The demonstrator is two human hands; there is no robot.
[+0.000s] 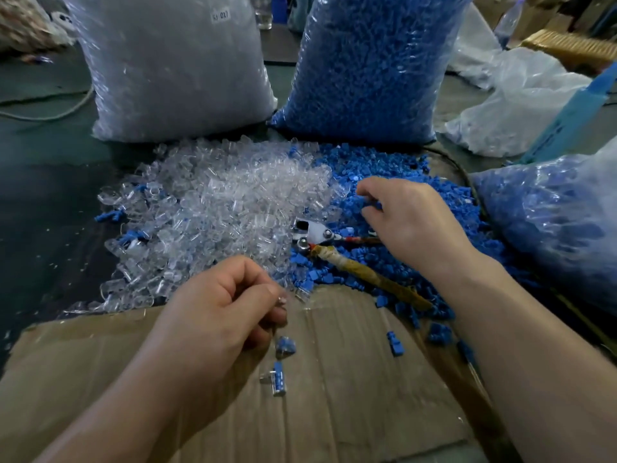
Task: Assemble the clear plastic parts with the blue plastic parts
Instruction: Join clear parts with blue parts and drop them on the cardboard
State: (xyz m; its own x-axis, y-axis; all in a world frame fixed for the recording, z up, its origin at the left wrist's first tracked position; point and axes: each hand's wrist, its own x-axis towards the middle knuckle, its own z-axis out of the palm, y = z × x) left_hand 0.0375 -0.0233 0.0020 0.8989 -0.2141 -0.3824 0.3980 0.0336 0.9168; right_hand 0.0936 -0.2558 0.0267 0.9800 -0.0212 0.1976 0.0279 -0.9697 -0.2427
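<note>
A heap of clear plastic parts (213,202) lies on the table's middle, with a heap of blue plastic parts (394,168) spread to its right. My left hand (227,305) hovers over the near edge of the clear heap and pinches a small clear part (283,299) between thumb and fingers. My right hand (407,222) reaches into the blue heap, fingers curled round a blue part (374,205). Two joined clear-and-blue pieces (278,379) lie on the cardboard (350,396) just below my left hand.
A big bag of clear parts (173,68) and a big bag of blue parts (374,61) stand behind the heaps. Another bag of blue pieces (554,222) lies at the right. Pliers with wrapped handles (334,248) rest between the heaps. Loose blue parts (395,344) dot the cardboard.
</note>
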